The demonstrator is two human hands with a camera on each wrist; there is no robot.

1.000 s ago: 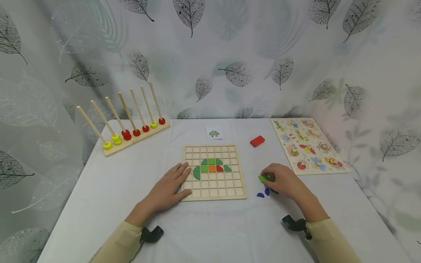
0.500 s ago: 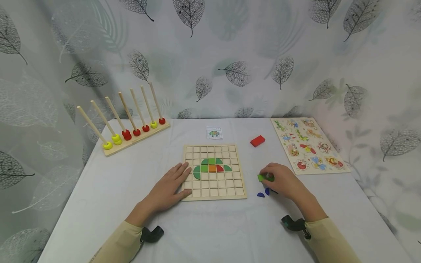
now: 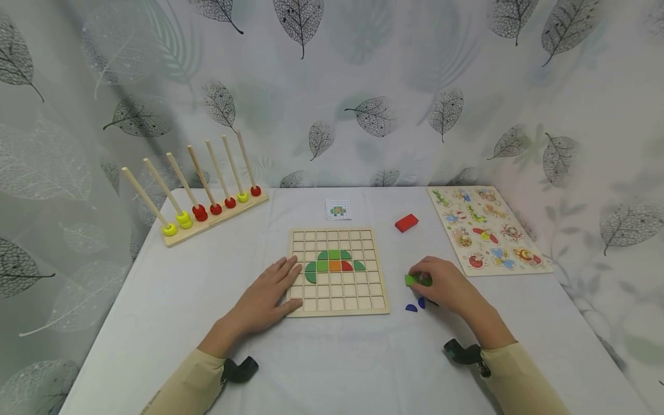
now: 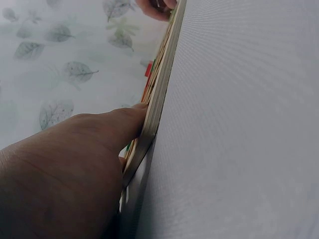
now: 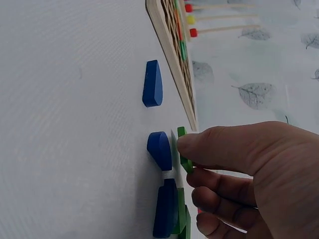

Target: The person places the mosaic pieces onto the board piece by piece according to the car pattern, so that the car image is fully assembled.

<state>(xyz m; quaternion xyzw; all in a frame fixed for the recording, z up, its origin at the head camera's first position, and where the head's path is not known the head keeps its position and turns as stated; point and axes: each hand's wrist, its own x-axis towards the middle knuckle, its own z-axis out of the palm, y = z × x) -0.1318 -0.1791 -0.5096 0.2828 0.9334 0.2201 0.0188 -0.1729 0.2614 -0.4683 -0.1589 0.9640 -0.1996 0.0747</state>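
Note:
In the head view my left hand [image 3: 264, 297] lies over the left edge of the wooden grid board [image 3: 337, 304], its fingers straight. The left wrist view has the thumb [image 4: 127, 124] touching the board's edge. On the board are green pieces [image 3: 323, 266], an orange square [image 3: 334, 266] and a red piece [image 3: 346, 267]. To the board's right, my right hand [image 3: 450, 285] pinches a light green block [image 5: 186, 165] between thumb and fingers. Several blue pieces [image 5: 153, 84] lie beside this hand. More green pieces [image 5: 181, 211] show low in the right wrist view, partly hidden.
Behind the grid board lies a small picture card [image 3: 338, 210]. A red block [image 3: 407, 223] sits to the card's right. The peg stand with beads [image 3: 223, 216] occupies the back left, and an animal puzzle board [image 3: 539, 266] the back right. A leaf-patterned curtain [image 3: 363, 161] hangs behind the table.
My right hand has shifted very slightly left, and the light green block has turned a little in its fingers. The left hand stays in place on the board.

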